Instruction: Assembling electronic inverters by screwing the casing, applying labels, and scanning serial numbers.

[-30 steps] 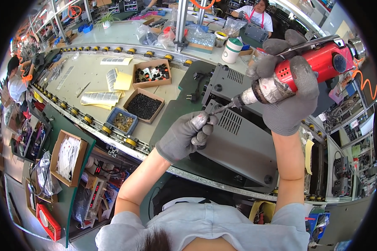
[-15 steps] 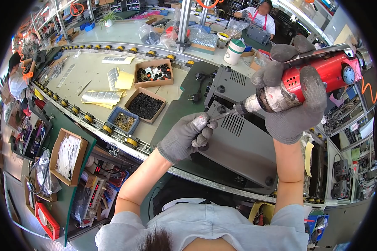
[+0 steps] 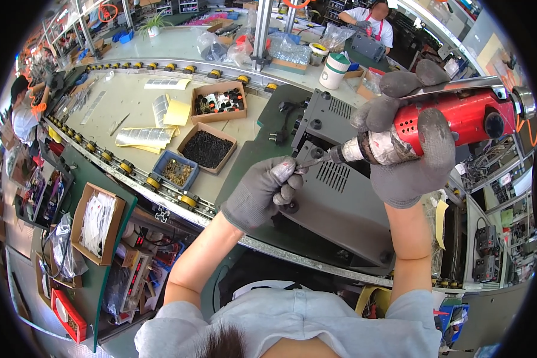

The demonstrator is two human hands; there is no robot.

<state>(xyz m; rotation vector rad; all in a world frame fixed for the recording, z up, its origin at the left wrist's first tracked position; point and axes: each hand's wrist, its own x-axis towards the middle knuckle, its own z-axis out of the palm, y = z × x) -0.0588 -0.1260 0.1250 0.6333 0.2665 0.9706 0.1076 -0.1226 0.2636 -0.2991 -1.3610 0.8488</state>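
right hand (image 3: 404,176): red driver (image 3: 464,114), long axis slanting, bit (image 3: 318,161) toward lower left

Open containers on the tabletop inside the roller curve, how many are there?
3: upper cardboard box, black-parts box just below it, blue tray at lower left. None looks hidden.

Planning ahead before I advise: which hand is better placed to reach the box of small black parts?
Left, probably: the left hand is nearer that box, while the right hand grips the red power tool.
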